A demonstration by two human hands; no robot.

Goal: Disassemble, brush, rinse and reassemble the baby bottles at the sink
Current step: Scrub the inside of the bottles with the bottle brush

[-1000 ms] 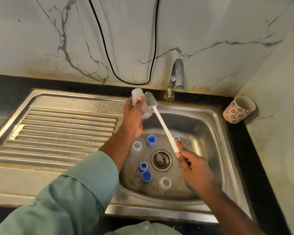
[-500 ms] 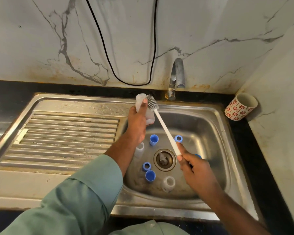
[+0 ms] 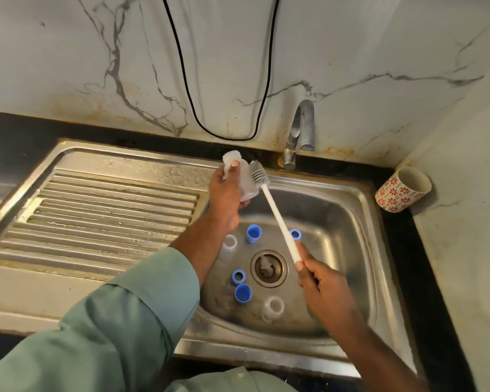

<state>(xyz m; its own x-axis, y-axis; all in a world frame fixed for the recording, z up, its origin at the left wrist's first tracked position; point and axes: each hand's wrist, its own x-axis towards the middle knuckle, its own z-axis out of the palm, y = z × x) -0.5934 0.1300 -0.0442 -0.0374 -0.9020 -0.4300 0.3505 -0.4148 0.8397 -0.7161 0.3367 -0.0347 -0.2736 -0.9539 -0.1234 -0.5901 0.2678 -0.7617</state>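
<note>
You face a sink (image 3: 351, 210) with its drainboard (image 3: 111, 213) to the left and the tap (image 3: 300, 131) behind it. Your left hand (image 3: 224, 196) holds a bottle (image 3: 245, 179) above the basin's back left corner; the brush (image 3: 275, 210) in your right hand (image 3: 323, 278) touches its right side. Small bottle parts (image 3: 253, 233) lie around the drain (image 3: 268, 267). A cup (image 3: 402, 189) lies on the counter (image 3: 425, 278) to the right.

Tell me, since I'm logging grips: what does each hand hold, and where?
Left hand grips the clear bottle around its body; right hand holds the brush at its handle's lower end.
</note>
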